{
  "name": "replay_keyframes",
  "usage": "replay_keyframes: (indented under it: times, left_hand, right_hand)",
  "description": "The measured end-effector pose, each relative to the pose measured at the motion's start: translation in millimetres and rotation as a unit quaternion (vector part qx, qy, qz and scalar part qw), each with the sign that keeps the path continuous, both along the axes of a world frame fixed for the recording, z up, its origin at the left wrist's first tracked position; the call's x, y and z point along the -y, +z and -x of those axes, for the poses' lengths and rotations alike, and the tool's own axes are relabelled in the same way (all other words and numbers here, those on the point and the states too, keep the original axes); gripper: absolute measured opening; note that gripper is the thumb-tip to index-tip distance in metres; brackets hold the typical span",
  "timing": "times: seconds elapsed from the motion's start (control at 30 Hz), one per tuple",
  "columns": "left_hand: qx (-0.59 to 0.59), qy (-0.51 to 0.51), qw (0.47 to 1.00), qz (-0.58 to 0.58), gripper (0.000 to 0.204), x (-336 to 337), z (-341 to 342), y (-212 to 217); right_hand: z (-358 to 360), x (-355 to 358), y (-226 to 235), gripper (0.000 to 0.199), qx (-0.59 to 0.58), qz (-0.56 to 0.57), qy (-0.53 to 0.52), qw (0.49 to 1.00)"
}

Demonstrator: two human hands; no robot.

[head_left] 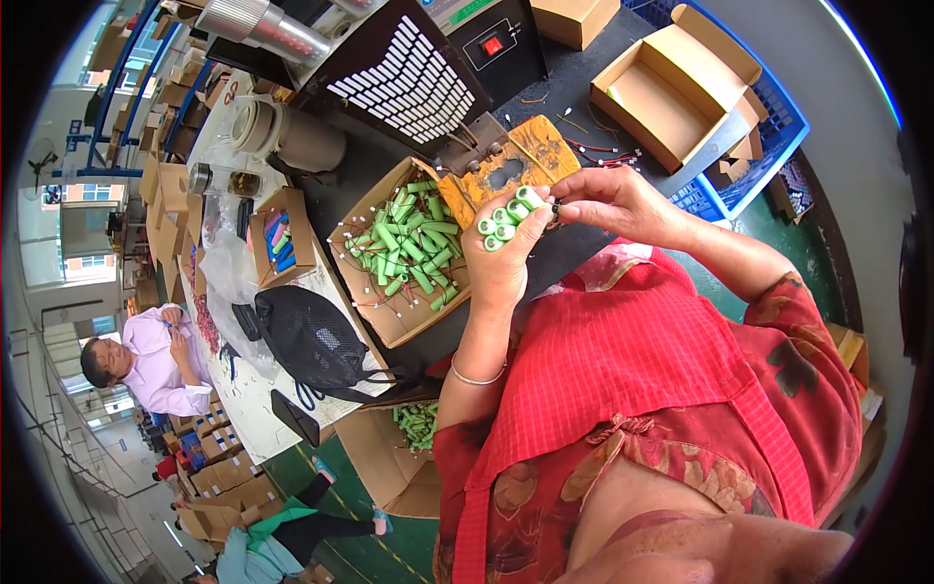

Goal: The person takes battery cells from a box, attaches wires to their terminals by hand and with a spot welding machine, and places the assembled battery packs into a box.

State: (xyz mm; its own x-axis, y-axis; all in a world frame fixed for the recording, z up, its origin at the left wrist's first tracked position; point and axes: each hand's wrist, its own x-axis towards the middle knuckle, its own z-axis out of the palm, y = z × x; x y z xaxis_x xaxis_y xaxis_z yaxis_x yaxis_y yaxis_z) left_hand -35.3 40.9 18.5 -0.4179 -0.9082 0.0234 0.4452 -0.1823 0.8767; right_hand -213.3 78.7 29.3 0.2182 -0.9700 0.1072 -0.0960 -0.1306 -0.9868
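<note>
In my left hand [498,270] is a cluster of small green cylindrical battery cells [505,217]. Their pale round ends face up, and the fingers are closed round them. My right hand [628,206] is closed in a pinch right against the cluster's right side. A small dark bit shows at its fingertips, too small to name. Just beyond both hands lies a worn yellow-orange block [548,146] with a dark hollow, at the foot of a black machine [379,73]. To the left, an open cardboard box [391,338] holds many green cells with thin wires.
An open empty carton [647,107] stands at the back right by a blue plastic crate [783,127]. Loose red and black wires [608,156] lie beside the block. A black mesh bag [316,336] and a phone [294,419] sit at left. Another person [161,355] works across the table.
</note>
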Motion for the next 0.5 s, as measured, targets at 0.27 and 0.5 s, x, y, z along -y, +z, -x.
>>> replay_keyframes:
  times: [0.27,0.5]
  left_hand:
    - [0.252,0.161,0.935,0.192,0.019,28,-11,-2]
    - [0.35,0.18,0.864,0.314,0.023,35,-10,-3]
  right_hand:
    - [-2,38,12,0.021,-0.07,-0.055,-0.088,0.992]
    - [-8,47,10,0.023,-0.026,-0.082,-0.057,0.995]
